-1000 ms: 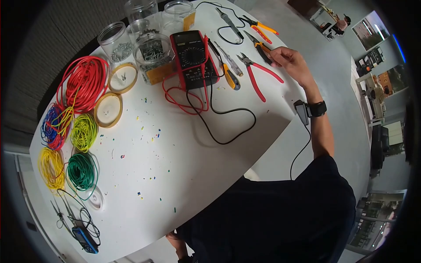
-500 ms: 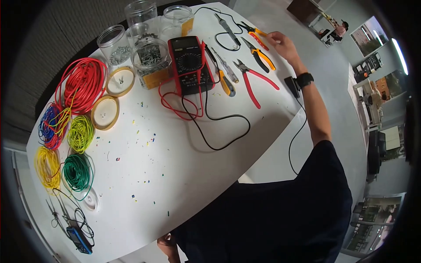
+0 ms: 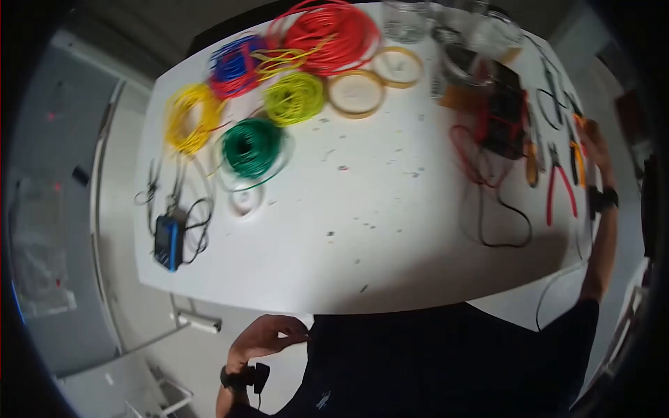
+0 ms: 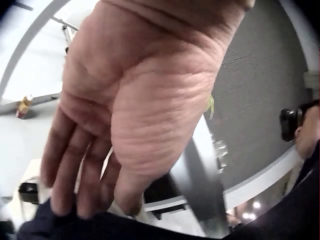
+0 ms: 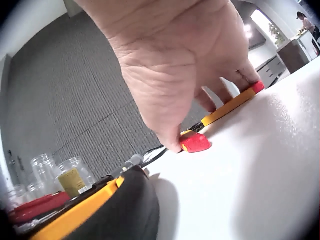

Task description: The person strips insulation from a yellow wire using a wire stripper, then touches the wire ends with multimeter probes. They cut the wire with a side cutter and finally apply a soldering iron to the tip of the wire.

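At the table's right edge, my right hand (image 3: pixel 594 143) reaches down over a pair of yellow-and-red-handled pliers (image 5: pixel 230 106). In the right wrist view the thumb lies against one red handle end and the fingertips bend over the other handle, gripping it across; the jaws are mostly hidden. Black-and-orange pliers (image 5: pixel 115 210) lie close to the camera there, and red-handled cutters (image 3: pixel 550 202) lie to their left in the head view. My left hand (image 3: pixel 268 336) hangs beside the dark shirt, below the table's front edge, its fingers loosely bent (image 4: pixel 70 165) and holding nothing.
A multimeter (image 3: pixel 503 111) with looped leads and clear jars (image 3: pixel 408 24) stand left of the tools. Red (image 3: pixel 331 38), yellow (image 3: pixel 191 118) and green wire coils (image 3: pixel 251 148) lie at the left, near a blue-black device (image 3: pixel 168 240). Wire scraps dot the white table (image 3: pixel 418 265).
The head view has swung left, shifting the table rightward and blurring it. My right hand has moved from the black-and-orange pliers to the yellow-and-red-handled ones. More of my left hand shows.
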`<action>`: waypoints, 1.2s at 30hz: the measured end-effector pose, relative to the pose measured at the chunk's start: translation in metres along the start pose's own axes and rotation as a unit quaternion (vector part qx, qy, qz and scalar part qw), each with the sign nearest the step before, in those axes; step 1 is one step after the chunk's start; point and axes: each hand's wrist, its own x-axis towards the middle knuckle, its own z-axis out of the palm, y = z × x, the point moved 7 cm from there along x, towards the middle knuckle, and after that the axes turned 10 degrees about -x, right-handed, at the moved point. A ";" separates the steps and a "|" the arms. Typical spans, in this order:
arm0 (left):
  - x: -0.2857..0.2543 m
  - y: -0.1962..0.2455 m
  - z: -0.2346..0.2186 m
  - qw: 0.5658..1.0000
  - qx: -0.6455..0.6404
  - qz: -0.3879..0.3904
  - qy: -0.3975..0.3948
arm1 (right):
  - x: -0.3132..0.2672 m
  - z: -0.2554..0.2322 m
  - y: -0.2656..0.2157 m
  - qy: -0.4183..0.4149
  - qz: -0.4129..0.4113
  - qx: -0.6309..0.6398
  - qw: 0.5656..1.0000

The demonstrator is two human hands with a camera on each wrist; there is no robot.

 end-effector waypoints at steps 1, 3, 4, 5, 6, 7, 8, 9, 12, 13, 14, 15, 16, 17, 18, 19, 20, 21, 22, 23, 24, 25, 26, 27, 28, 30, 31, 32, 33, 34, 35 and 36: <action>-0.006 0.025 0.005 0.996 0.034 -0.072 -0.045 | -0.016 0.000 -0.063 0.018 0.084 -0.195 0.977; -0.012 0.081 0.000 0.997 0.028 -0.024 -0.071 | -0.018 -0.003 -0.066 0.035 0.075 -0.217 0.973; -0.015 0.107 0.003 0.993 0.024 0.031 -0.112 | -0.020 -0.005 -0.066 0.059 0.076 -0.250 0.964; -0.017 0.124 -0.008 0.995 0.039 0.072 -0.064 | -0.021 -0.001 -0.065 0.059 0.074 -0.247 0.964; -0.018 0.143 -0.022 0.995 0.004 0.096 0.025 | -0.022 -0.003 -0.068 0.084 0.070 -0.289 0.951; -0.020 0.161 -0.035 0.986 -0.030 0.120 0.113 | -0.021 -0.009 -0.062 0.110 0.066 -0.331 0.935; -0.019 0.181 -0.046 0.963 0.018 0.167 0.211 | -0.021 -0.014 -0.057 0.146 0.039 -0.364 0.919; -0.017 0.200 -0.056 0.926 0.065 0.213 0.306 | -0.023 -0.018 -0.059 0.150 0.039 -0.364 0.919; 0.006 0.248 -0.074 0.888 0.087 0.312 0.325 | -0.035 -0.034 -0.034 0.122 0.115 -0.404 0.899; 0.016 0.263 -0.078 0.883 0.040 0.343 0.318 | -0.035 -0.043 0.006 0.112 0.119 -0.397 0.903; 0.028 0.279 -0.085 0.867 0.059 0.388 0.305 | -0.034 -0.049 0.027 0.103 0.121 -0.390 0.907; 0.039 0.295 -0.091 0.850 0.077 0.432 0.292 | -0.039 -0.052 0.025 0.106 0.121 -0.390 0.907; 0.050 0.309 -0.096 0.835 0.095 0.451 0.301 | -0.050 -0.056 0.015 0.132 0.088 -0.365 0.917; 0.063 0.321 -0.098 0.820 0.113 0.468 0.308 | -0.065 -0.058 0.003 0.156 0.057 -0.340 0.925; 0.082 0.331 -0.098 0.820 0.115 0.470 0.305 | -0.082 -0.053 -0.029 0.222 0.039 -0.336 0.915; 0.099 0.341 -0.093 0.802 0.180 0.475 0.315 | -0.095 -0.045 -0.065 0.221 0.042 -0.338 0.914; 0.113 0.348 -0.090 0.779 0.243 0.478 0.325 | -0.107 -0.043 -0.090 0.242 0.093 -0.186 0.948; 0.130 0.351 -0.094 0.778 0.242 0.480 0.324 | -0.116 -0.038 -0.107 0.259 0.139 -0.028 0.955; 0.143 0.356 -0.089 0.696 0.377 0.492 0.362 | -0.123 -0.035 -0.127 0.275 0.094 0.008 0.957; 0.152 0.356 -0.080 0.595 0.502 0.491 0.390 | -0.129 -0.029 -0.155 0.280 0.096 0.007 0.955; 0.158 0.356 -0.079 0.593 0.502 0.496 0.387 | -0.136 -0.020 -0.191 0.279 0.075 0.023 0.957; 0.168 0.355 -0.082 0.594 0.542 0.444 0.395 | -0.142 -0.013 -0.219 0.277 0.054 0.039 0.959; 0.178 0.352 -0.085 0.592 0.581 0.390 0.401 | -0.143 -0.005 -0.233 0.261 0.038 0.065 0.962; 0.179 0.350 -0.086 0.592 0.582 0.393 0.396 | -0.151 0.001 -0.253 0.264 0.042 0.065 0.961; 0.178 0.346 -0.087 0.591 0.576 0.407 0.391 | -0.158 0.013 -0.285 0.228 0.003 0.083 0.970; 0.175 0.341 -0.082 0.592 0.572 0.422 0.379 | -0.168 0.043 -0.352 0.154 -0.049 0.138 0.977; 0.173 0.339 -0.083 0.647 0.520 0.427 0.359 | -0.172 0.062 -0.386 0.117 -0.063 0.176 0.975; 0.171 0.336 -0.084 0.697 0.465 0.428 0.338 | -0.177 0.080 -0.412 0.134 -0.065 0.204 0.967; 0.169 0.333 -0.080 0.697 0.467 0.430 0.334 | -0.175 0.094 -0.425 0.138 -0.062 0.206 0.967; 0.170 0.327 -0.081 0.763 0.383 0.412 0.319 | -0.168 0.119 -0.437 0.036 -0.058 0.231 0.971; 0.172 0.319 -0.084 0.820 0.295 0.389 0.300 | -0.167 0.142 -0.453 -0.068 -0.054 0.254 0.963; 0.174 0.314 -0.081 0.841 0.253 0.402 0.259 | -0.176 0.156 -0.483 -0.087 -0.074 0.272 0.955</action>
